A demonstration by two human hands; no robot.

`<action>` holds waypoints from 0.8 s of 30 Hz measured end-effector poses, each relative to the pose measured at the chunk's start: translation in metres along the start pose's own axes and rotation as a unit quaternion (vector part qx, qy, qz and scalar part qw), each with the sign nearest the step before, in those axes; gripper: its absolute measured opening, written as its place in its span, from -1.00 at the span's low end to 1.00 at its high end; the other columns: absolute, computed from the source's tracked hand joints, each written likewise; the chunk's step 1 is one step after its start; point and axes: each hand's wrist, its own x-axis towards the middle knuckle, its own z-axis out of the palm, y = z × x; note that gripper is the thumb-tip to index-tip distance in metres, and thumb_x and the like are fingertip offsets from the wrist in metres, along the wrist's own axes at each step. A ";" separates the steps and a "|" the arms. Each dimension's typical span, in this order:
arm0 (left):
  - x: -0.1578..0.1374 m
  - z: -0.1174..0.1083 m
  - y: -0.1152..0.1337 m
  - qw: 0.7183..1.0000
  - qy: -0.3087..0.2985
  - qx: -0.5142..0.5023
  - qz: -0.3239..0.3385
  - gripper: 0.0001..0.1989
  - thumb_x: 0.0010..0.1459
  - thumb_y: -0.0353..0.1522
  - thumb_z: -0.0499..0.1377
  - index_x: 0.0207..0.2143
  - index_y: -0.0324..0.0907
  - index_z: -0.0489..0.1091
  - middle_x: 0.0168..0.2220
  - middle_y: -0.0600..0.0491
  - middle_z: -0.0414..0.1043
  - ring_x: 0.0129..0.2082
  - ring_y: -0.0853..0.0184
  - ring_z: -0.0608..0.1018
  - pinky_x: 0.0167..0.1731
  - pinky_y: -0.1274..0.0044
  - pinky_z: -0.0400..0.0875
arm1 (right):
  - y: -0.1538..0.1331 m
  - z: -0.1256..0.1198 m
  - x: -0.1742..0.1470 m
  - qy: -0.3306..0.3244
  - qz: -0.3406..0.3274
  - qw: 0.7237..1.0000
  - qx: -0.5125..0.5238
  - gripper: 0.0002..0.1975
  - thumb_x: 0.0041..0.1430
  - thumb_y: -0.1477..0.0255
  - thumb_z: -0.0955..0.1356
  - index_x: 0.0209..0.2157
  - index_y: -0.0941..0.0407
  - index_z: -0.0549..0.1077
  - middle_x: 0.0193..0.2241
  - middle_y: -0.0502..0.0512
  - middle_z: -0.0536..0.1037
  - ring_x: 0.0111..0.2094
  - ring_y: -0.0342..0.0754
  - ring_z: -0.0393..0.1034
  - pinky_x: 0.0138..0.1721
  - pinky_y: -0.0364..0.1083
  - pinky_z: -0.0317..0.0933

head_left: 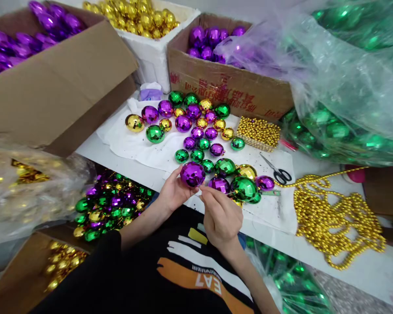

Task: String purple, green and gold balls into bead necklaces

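My left hand (175, 192) holds a shiny purple faceted ball (192, 173) above the table's near edge, fingers around its left and under side. Against the lower right of this ball, my right hand (222, 214) is closed in a pinch; whatever is between its fingertips is too small to make out. Just beyond the right hand lie a large green ball (244, 188), a purple ball (220, 185) and a gold ball (246, 171). Several smaller purple, green and gold balls (197, 155) spread across the white cloth (134, 144) behind them.
Scissors (281, 175) lie on the right, near a box of gold beads (258, 132). Gold bead strings (337, 222) are heaped at the right edge. Cardboard boxes (229, 87) and a white foam box (153, 56) stand behind. Bagged green balls (340, 126) bulge at right.
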 end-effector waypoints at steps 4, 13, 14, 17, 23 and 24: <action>-0.002 0.002 0.004 1.000 0.019 0.009 0.003 -0.67 0.34 -0.22 0.05 -0.11 -0.27 0.47 -0.31 -0.11 0.59 -0.37 0.22 0.63 -0.44 0.48 0.52 | 0.001 0.000 0.007 0.018 0.050 0.997 0.064 -0.76 0.21 0.72 0.33 -0.15 0.17 0.47 -0.25 0.18 0.64 -0.23 -0.10 0.58 -0.27 -0.19 0.44; -0.010 -0.002 0.021 0.999 0.037 -0.008 -0.014 -0.48 0.36 -0.10 -0.05 -0.01 -0.36 0.44 -0.21 -0.31 0.56 -0.29 0.16 0.63 -0.50 0.55 0.47 | -0.011 -0.028 0.005 0.104 0.086 0.987 0.088 -0.76 0.29 0.61 0.30 -0.05 0.11 0.42 -0.25 0.11 0.63 -0.34 -0.08 0.56 -0.42 -0.10 0.45; -0.010 -0.002 0.021 0.999 0.038 -0.010 -0.013 -0.48 0.36 -0.10 -0.04 -0.01 -0.36 0.43 -0.21 -0.32 0.56 -0.28 0.15 0.63 -0.49 0.55 0.47 | -0.012 -0.031 0.004 0.106 0.083 0.987 0.084 -0.77 0.29 0.61 0.30 -0.05 0.11 0.42 -0.25 0.12 0.63 -0.35 -0.09 0.55 -0.43 -0.10 0.45; -0.010 -0.004 0.020 0.999 0.039 -0.011 -0.015 -0.49 0.35 -0.11 -0.04 -0.03 -0.37 0.44 -0.19 -0.33 0.55 -0.28 0.16 0.62 -0.49 0.55 0.47 | -0.014 -0.034 0.004 0.104 0.073 0.989 0.076 -0.78 0.28 0.60 0.32 -0.06 0.12 0.42 -0.25 0.13 0.63 -0.35 -0.09 0.56 -0.43 -0.11 0.46; -0.010 -0.002 0.016 0.999 0.048 0.001 -0.006 -0.49 0.36 -0.11 -0.07 -0.08 -0.35 0.44 -0.20 -0.29 0.55 -0.32 0.19 0.61 -0.51 0.56 0.45 | -0.016 -0.032 0.007 0.088 0.057 0.993 0.054 -0.78 0.27 0.62 0.32 -0.08 0.12 0.43 -0.29 0.09 0.64 -0.30 -0.07 0.59 -0.37 -0.10 0.47; -0.010 -0.001 0.015 0.999 0.052 0.004 -0.004 -0.50 0.36 -0.11 -0.07 -0.08 -0.35 0.44 -0.20 -0.29 0.55 -0.33 0.19 0.61 -0.51 0.56 0.44 | -0.016 -0.033 0.008 0.087 0.056 0.993 0.054 -0.79 0.26 0.62 0.32 -0.09 0.12 0.43 -0.29 0.09 0.64 -0.30 -0.07 0.59 -0.36 -0.10 0.46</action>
